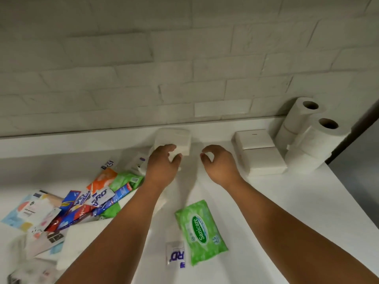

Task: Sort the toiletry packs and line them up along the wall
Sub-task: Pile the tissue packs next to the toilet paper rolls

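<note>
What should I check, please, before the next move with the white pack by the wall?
1. Left hand grips the white pack: ok.
2. Right hand holds nothing: ok.
3. Counter bare between this pack and the two white packs near the toilet rolls: ok.
4. Pack flush with the wall: cannot tell.
5. Green Sanicare pack sorted: not ok, lies loose at the front.

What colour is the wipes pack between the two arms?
The wipes pack is green with a white pattern; head view.
</note>
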Demonstrator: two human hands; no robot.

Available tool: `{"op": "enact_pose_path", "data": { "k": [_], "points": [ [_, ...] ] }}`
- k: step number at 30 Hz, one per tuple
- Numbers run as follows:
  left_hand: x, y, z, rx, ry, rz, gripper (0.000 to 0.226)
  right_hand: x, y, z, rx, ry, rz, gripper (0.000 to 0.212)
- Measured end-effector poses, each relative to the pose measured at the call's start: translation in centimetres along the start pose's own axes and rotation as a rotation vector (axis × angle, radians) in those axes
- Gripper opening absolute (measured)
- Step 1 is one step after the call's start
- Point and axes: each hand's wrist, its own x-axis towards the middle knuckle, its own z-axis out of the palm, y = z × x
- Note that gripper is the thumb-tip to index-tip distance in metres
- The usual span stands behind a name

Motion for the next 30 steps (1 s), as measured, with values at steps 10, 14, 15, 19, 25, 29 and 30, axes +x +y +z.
{"op": "enact_pose_path", "data": {
  "k": [10, 14, 15, 19, 25, 29, 30],
  "points": [
    [5.9, -3.3, -3.1, 0.063, 0.026, -0.002, 0.042, 4.7, -4.4, 5.3, 0.147, -0.07, 0.319, 0.052],
    [6.9, -3.6, -3.0, 0.099, -0.054, -0.041, 0.051, 5.7, -4.7, 6.8, 0.309, -0.074, 0.416, 0.048],
    [6.9, -3.7, -3.0, 0.099, -0.069, -0.051, 0.051, 5.9, -4.7, 7.0, 0.329, -0.064, 0.423, 0.047],
    [6.6, -3.8, -2.9, 0.116, -0.033, -0.03, 0.036, 5.9, -4.5, 7.1, 0.384, -0.064, 0.436, 0.046],
    [4.3, -2.1, -2.4, 0.025, 0.024, -0.06, 0.03, 4.1, -3.5, 4.8, 0.515, -0.09, 0.475, 0.063],
    [2.9, -0.8, -1.5, -0.123, -0.017, -0.1, 0.031, 2.5, -2.4, 1.8, 0.685, -0.124, 0.467, 0.025],
    [2.5, -0.5, -1.1, -0.173, -0.039, -0.117, 0.035, 2.1, -1.9, 1.1, 0.711, -0.146, 0.458, 0.023]
  ]
}}
